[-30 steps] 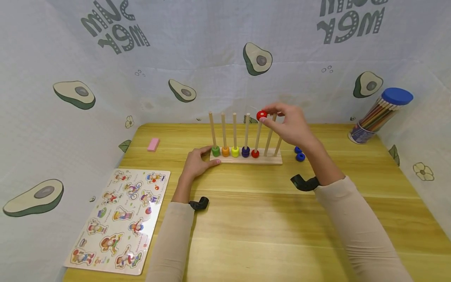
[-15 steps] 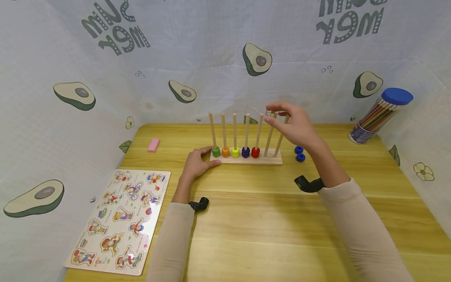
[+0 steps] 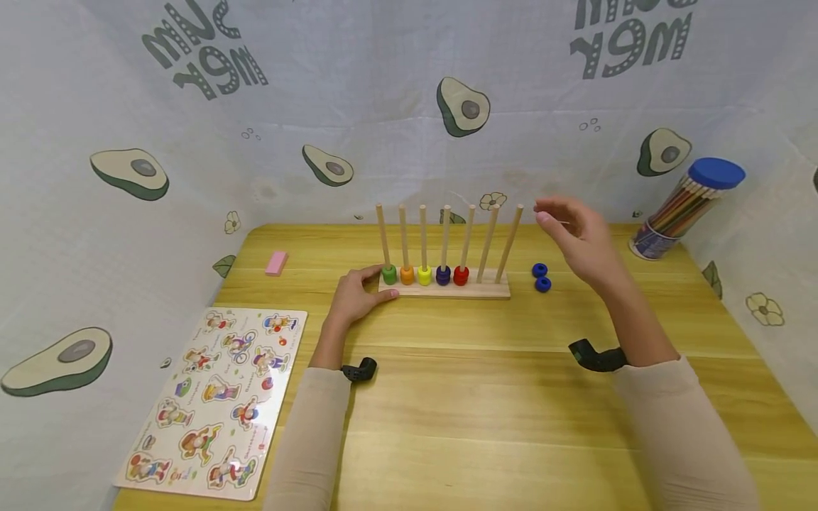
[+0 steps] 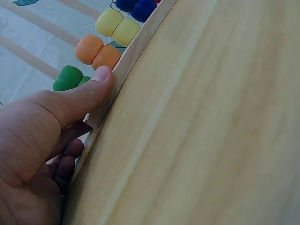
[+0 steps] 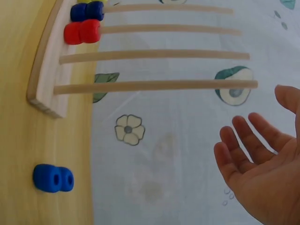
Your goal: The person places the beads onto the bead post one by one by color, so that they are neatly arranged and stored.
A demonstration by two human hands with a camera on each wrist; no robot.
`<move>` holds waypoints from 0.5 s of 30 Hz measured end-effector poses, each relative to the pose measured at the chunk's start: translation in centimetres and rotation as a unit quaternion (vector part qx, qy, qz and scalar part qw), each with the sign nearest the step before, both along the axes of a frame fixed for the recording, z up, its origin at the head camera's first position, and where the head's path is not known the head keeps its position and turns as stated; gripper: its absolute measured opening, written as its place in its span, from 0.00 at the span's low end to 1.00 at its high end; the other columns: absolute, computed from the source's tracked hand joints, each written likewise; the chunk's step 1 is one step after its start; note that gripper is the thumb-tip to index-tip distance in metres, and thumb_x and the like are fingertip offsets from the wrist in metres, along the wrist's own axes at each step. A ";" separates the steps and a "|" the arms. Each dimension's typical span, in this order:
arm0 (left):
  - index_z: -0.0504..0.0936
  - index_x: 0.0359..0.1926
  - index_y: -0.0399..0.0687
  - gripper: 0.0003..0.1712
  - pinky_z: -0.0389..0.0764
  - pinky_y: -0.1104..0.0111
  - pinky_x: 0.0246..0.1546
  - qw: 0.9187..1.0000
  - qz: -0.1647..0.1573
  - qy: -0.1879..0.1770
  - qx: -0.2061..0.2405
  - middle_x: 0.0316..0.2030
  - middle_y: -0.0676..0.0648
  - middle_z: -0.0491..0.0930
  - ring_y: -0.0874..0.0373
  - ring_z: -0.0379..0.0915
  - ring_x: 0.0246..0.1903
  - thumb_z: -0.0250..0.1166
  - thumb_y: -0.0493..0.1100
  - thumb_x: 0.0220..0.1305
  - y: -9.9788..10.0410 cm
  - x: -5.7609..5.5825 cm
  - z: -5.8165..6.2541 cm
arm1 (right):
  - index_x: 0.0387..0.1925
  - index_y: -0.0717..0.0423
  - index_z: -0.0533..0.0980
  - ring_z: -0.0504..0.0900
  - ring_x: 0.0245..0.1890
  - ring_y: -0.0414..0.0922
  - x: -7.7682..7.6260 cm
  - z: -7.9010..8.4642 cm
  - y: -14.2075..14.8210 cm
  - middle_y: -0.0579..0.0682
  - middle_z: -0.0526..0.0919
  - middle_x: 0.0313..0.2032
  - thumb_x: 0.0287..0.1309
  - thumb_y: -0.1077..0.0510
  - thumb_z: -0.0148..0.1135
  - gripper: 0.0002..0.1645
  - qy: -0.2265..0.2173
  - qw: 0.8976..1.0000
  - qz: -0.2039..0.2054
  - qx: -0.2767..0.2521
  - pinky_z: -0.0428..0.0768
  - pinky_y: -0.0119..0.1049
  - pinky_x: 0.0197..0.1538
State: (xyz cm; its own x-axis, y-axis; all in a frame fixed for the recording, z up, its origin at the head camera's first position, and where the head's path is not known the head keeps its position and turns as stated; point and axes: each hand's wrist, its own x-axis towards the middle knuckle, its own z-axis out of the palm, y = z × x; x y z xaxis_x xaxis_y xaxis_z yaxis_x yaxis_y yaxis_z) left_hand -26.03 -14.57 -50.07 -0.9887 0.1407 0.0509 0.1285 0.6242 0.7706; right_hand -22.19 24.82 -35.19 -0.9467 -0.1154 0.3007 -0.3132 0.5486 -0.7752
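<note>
A wooden bead rack (image 3: 422, 291) with several upright pegs stands on the table. From left to right its pegs carry pairs of green beads (image 3: 390, 275), orange beads (image 3: 407, 275), yellow beads (image 3: 424, 276), dark blue beads (image 3: 443, 275) and red beads (image 3: 461, 275). The two rightmost pegs are bare. My left hand (image 3: 354, 294) grips the base's left end, thumb on its front edge, as the left wrist view shows. Two loose blue beads (image 5: 47, 178) lie right of the rack. Above them my right hand (image 3: 581, 241) hovers, fingers loosely bent, holding nothing.
A board (image 3: 211, 404) with pictured figures lies at the table's left. Behind it is a pink block (image 3: 277, 263). A blue-lidded tub of pencils (image 3: 680, 209) stands at the back right. A printed white cloth (image 3: 383, 106) hangs behind the table.
The red bead in my right hand has dropped down its peg onto the other red one. My right hand has then moved right, past the last peg. The left hand has stayed put.
</note>
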 end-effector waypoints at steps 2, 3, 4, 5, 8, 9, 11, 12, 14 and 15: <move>0.77 0.71 0.57 0.43 0.70 0.48 0.71 1.000 0.001 0.000 -0.001 0.68 0.44 0.77 0.43 0.68 0.72 0.77 0.63 0.56 0.0 0.0 0.1 | 0.71 0.55 0.71 0.75 0.60 0.35 0.2 -0.8 0.9 0.57 0.77 0.65 0.78 0.41 0.51 0.32 -0.011 1.000 -0.010 0.017 0.72 0.35 0.68; 0.77 0.71 0.57 0.43 0.70 0.48 0.72 1.000 0.000 -0.001 -0.001 0.68 0.44 0.77 0.43 0.67 0.72 0.77 0.63 0.56 0.0 0.0 0.1 | 0.71 0.55 0.70 0.75 0.59 0.35 0.3 -1.2 1.2 0.57 0.77 0.64 0.77 0.40 0.51 0.33 -0.019 0.999 -0.015 0.025 0.72 0.38 0.68; 0.77 0.71 0.57 0.43 0.69 0.48 0.72 1.000 0.001 -0.002 -0.001 0.68 0.44 0.77 0.43 0.67 0.72 0.77 0.63 0.56 0.0 0.0 0.2 | 0.71 0.54 0.70 0.74 0.59 0.36 0.4 -1.6 1.6 0.56 0.77 0.64 0.77 0.39 0.52 0.33 -0.026 0.999 -0.019 0.032 0.72 0.42 0.69; 0.77 0.71 0.57 0.43 0.69 0.48 0.72 1.000 0.001 -0.003 -0.001 0.68 0.44 0.77 0.43 0.67 0.72 0.77 0.63 0.57 0.0 0.0 0.2 | 0.71 0.54 0.70 0.74 0.59 0.37 0.4 -2.1 1.9 0.56 0.77 0.64 0.77 0.38 0.52 0.34 -0.035 0.998 -0.023 0.037 0.72 0.44 0.68; 0.76 0.71 0.57 0.43 0.69 0.47 0.72 1.000 0.002 -0.006 -0.003 0.69 0.44 0.76 0.43 0.66 0.72 0.77 0.63 0.57 0.0 0.1 0.3 | 0.72 0.54 0.69 0.74 0.59 0.42 0.3 -3.7 2.9 0.57 0.77 0.64 0.75 0.37 0.53 0.36 -0.060 0.997 -0.031 0.049 0.72 0.42 0.64; 0.76 0.71 0.57 0.43 0.69 0.47 0.72 1.000 0.002 -0.007 -0.004 0.69 0.44 0.76 0.43 0.66 0.73 0.77 0.63 0.57 -0.1 0.1 0.3 | 0.72 0.54 0.69 0.75 0.60 0.45 0.3 -4.2 3.1 0.58 0.77 0.65 0.74 0.36 0.54 0.36 -0.068 0.996 -0.032 0.051 0.72 0.38 0.63; 0.76 0.72 0.57 0.44 0.69 0.48 0.72 1.000 0.001 -0.008 -0.007 0.69 0.44 0.76 0.43 0.66 0.73 0.77 0.63 0.57 0.0 0.1 0.3 | 0.72 0.55 0.69 0.75 0.61 0.50 0.2 -5.3 3.6 0.59 0.76 0.66 0.74 0.36 0.55 0.38 -0.078 0.995 -0.032 0.054 0.71 0.28 0.59; 0.76 0.72 0.57 0.44 0.69 0.48 0.72 1.000 0.001 -0.008 -0.008 0.69 0.44 0.75 0.43 0.66 0.73 0.77 0.63 0.57 0.0 0.1 0.3 | 0.72 0.56 0.69 0.75 0.61 0.52 0.2 -5.8 3.8 0.60 0.76 0.66 0.73 0.37 0.56 0.38 -0.082 0.995 -0.032 0.054 0.70 0.24 0.57; 0.76 0.72 0.57 0.44 0.69 0.48 0.72 1.000 -0.001 -0.008 -0.010 0.70 0.44 0.75 0.44 0.66 0.73 0.77 0.64 0.57 0.0 0.1 0.2 | 0.72 0.57 0.69 0.76 0.61 0.54 0.3 -6.6 4.2 0.61 0.76 0.66 0.73 0.37 0.57 0.38 -0.088 0.994 -0.032 0.056 0.68 0.19 0.53; 0.76 0.72 0.57 0.44 0.68 0.48 0.72 1.000 -0.001 -0.007 -0.010 0.70 0.44 0.75 0.44 0.66 0.73 0.77 0.64 0.57 0.1 0.1 0.2 | 0.72 0.58 0.69 0.76 0.61 0.55 0.3 -7.0 4.4 0.62 0.76 0.66 0.73 0.38 0.57 0.38 -0.090 0.994 -0.032 0.057 0.68 0.18 0.51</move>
